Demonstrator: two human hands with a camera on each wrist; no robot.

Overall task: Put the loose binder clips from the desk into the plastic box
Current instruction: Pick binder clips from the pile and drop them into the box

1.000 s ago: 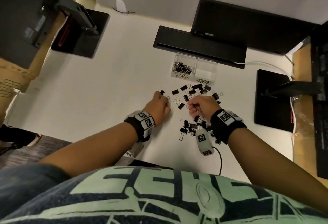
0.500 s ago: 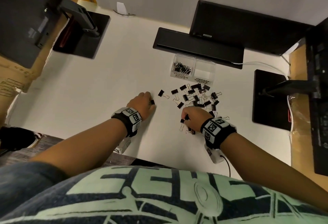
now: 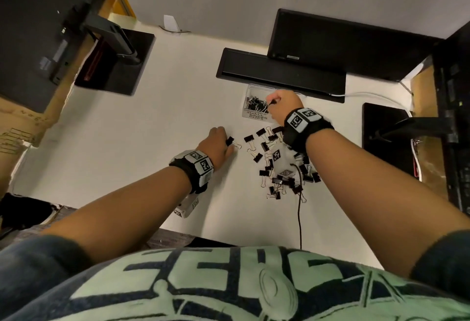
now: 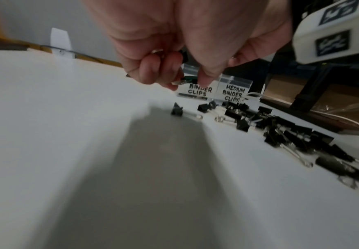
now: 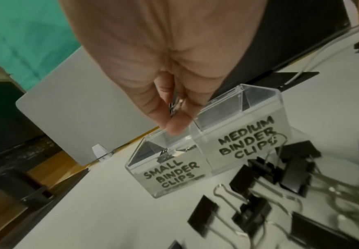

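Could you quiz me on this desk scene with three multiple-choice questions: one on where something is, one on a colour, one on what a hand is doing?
1. Where is the right hand?
A. over the plastic box
B. on the keyboard
C. in the lap

2. What colour are the bodies of the loose binder clips?
A. red
B. black
C. blue

3. What is the left hand doing?
A. lying flat and open
B. pointing at the wall
C. holding clips in curled fingers

Answers: 1 A, its fingers pinch a clip above the compartment labelled small. 2 B, all look black with silver handles. 3 C, the left wrist view shows clips between curled fingers.
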